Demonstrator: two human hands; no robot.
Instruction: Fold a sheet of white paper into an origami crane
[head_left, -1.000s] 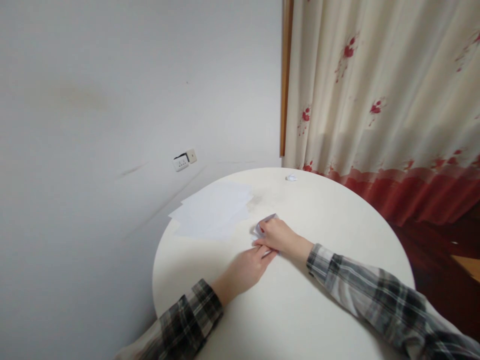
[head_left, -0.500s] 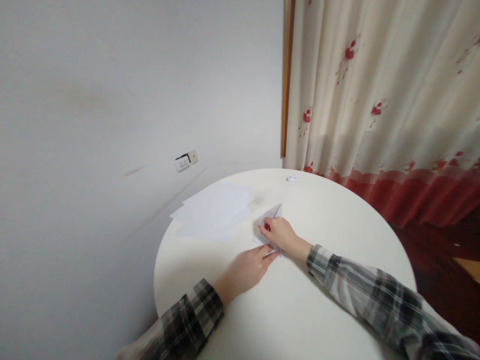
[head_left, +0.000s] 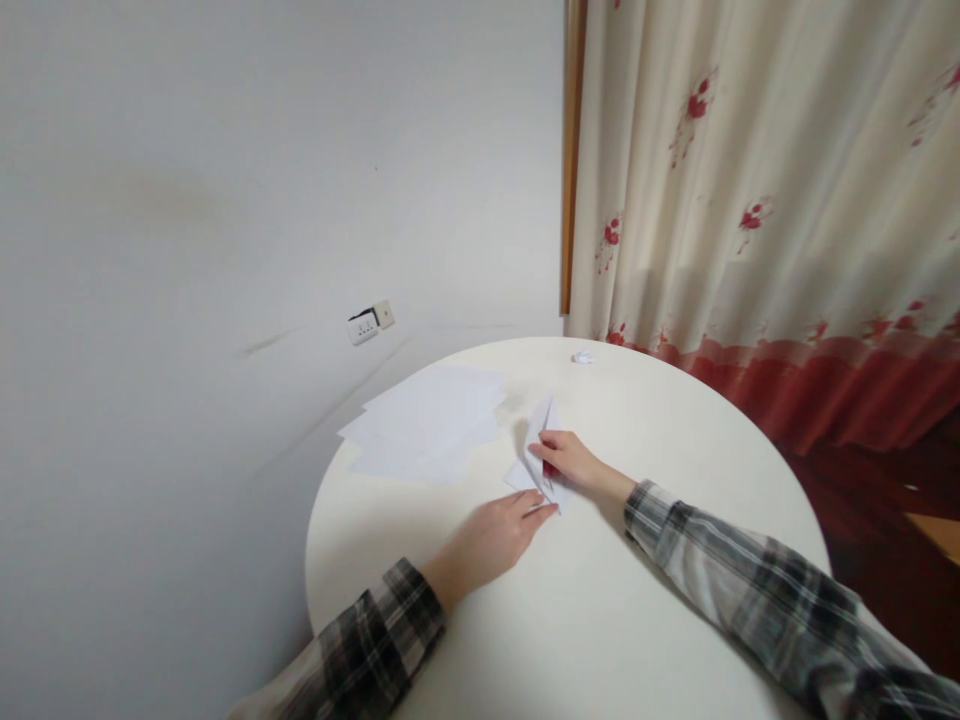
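A small folded white paper [head_left: 537,440] lies near the middle of the round white table [head_left: 645,620], one pointed flap raised. My right hand [head_left: 571,462] pinches that flap and lifts it. My left hand [head_left: 501,532] lies flat with fingers stretched out, its fingertips pressing the near corner of the folded paper down. Both arms wear plaid sleeves.
A loose stack of white sheets [head_left: 427,425] lies at the table's far left. A small crumpled white scrap [head_left: 582,356] sits at the far edge. A white wall with a socket [head_left: 369,321] stands behind; a flowered curtain [head_left: 765,200] hangs to the right.
My right hand has unfolded and raised a flap of the paper, shifting slightly right. My left hand has stayed pressing the paper's near corner.
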